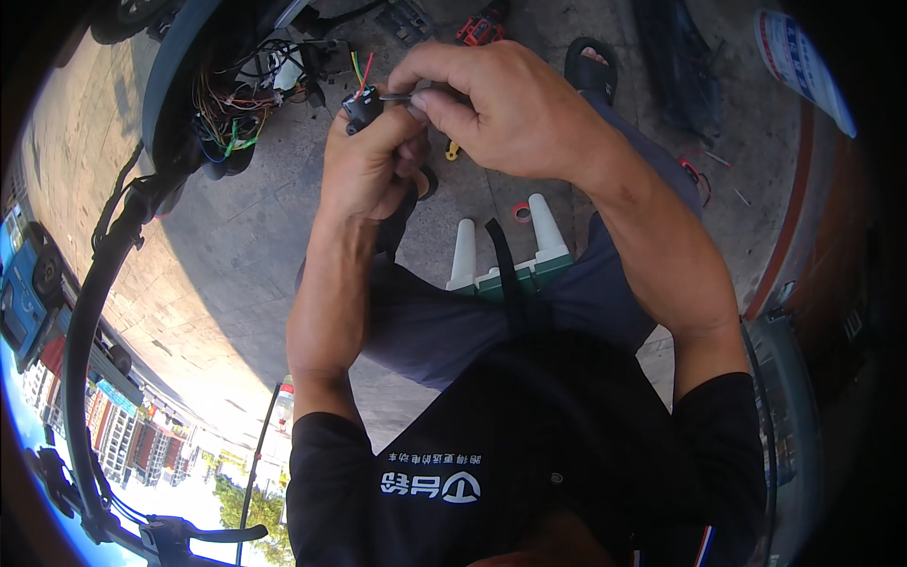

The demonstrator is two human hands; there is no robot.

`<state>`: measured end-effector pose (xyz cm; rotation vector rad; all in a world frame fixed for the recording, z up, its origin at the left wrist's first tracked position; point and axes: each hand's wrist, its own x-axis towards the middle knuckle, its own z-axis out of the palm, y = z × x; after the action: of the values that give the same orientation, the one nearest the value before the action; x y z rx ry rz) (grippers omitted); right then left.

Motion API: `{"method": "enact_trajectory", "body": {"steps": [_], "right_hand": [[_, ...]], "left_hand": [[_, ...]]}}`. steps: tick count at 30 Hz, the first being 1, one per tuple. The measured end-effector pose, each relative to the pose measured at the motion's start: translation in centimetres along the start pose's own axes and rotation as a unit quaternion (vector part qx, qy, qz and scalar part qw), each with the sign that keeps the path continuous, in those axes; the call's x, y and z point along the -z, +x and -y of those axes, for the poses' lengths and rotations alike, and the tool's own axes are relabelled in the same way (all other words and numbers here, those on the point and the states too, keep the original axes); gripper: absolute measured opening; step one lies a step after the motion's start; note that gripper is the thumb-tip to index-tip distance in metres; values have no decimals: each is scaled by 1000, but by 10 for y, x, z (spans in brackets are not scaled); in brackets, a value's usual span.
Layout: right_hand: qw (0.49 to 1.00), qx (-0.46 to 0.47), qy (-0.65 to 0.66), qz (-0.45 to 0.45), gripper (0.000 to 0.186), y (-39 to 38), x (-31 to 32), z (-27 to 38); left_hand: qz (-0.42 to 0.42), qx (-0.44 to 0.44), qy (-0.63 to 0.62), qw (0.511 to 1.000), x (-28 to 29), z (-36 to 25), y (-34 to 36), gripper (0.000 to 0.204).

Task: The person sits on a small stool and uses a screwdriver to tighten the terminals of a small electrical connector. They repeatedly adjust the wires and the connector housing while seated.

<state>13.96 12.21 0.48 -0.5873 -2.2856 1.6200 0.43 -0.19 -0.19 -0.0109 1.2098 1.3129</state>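
Observation:
A small black component (362, 107) with short red, yellow and green wires sticking up is gripped between the thumb and fingers of my left hand (378, 165). My right hand (501, 113) is beside it, its thumb and index finger pinched on a thin dark metal piece (397, 97) that reaches to the component's side. The far end of that piece is too small to make out against the component. A bundle of loose colored wires (241, 113) hangs from the vehicle body at the upper left.
A red-and-black power tool (480, 28), yellow-handled tool (453, 149), red tape roll (521, 214) and thin tools (742, 197) lie on the pavement. A green-and-white stool (551, 265) is between my legs. A handlebar frame (109, 279) runs down the left; a dark panel (675, 61) lies upper right.

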Motion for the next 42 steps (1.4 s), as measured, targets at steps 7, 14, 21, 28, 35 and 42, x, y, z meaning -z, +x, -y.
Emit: {"method": "enact_trajectory", "body": {"steps": [7, 14, 21, 28, 35, 42], "right_hand": [[999, -12, -38, 12, 18, 0, 1, 2], [999, 23, -34, -9, 16, 3, 1, 4], [997, 64, -38, -11, 16, 5, 0, 4], [1000, 2, -1, 26, 19, 6, 3, 8], [998, 28, -32, 46, 17, 6, 10, 9], [999, -32, -28, 12, 16, -2, 4, 15]], "left_hand": [[-19, -4, 31, 999, -1, 0, -2, 6], [-37, -91, 100, 990, 3, 3, 0, 9], [-51, -113, 162, 979, 3, 4, -3, 10], [-58, -124, 193, 972, 2, 1, -3, 10], [-51, -142, 270, 951, -3, 1, -5, 10], [-105, -201, 280, 933, -7, 15, 0, 9]]}}
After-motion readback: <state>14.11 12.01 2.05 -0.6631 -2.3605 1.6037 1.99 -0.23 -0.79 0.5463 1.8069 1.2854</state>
